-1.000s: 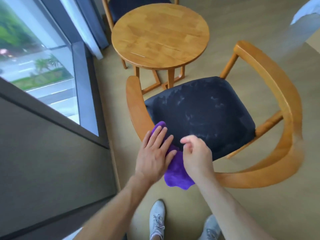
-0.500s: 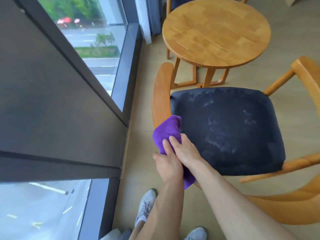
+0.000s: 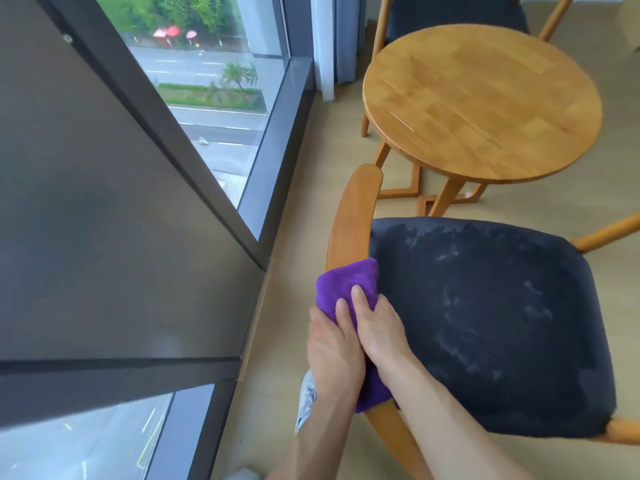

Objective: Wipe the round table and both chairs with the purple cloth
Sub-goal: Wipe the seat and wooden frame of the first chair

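Observation:
The purple cloth [image 3: 346, 282] is wrapped over the left wooden armrest [image 3: 353, 216] of the near chair, beside its dark, streaked seat [image 3: 485, 323]. My left hand [image 3: 330, 351] grips the cloth from the armrest's outer side. My right hand [image 3: 379, 329] holds it from the seat side, fingers curled over the top. The two hands touch each other. The round wooden table [image 3: 481, 98] stands beyond the chair. The second chair [image 3: 450, 15] sits behind the table, partly hidden by it.
A floor-to-ceiling window [image 3: 214, 98] with a dark frame [image 3: 277, 140] runs along the left, close to the armrest. A curtain [image 3: 329, 46] hangs at the far corner. My shoe [image 3: 306, 396] is on the beige floor below the hands.
My left hand lay flat on the cloth and my right pinched it; now both are wrapped around the cloth on the armrest. My view has swung left toward the window.

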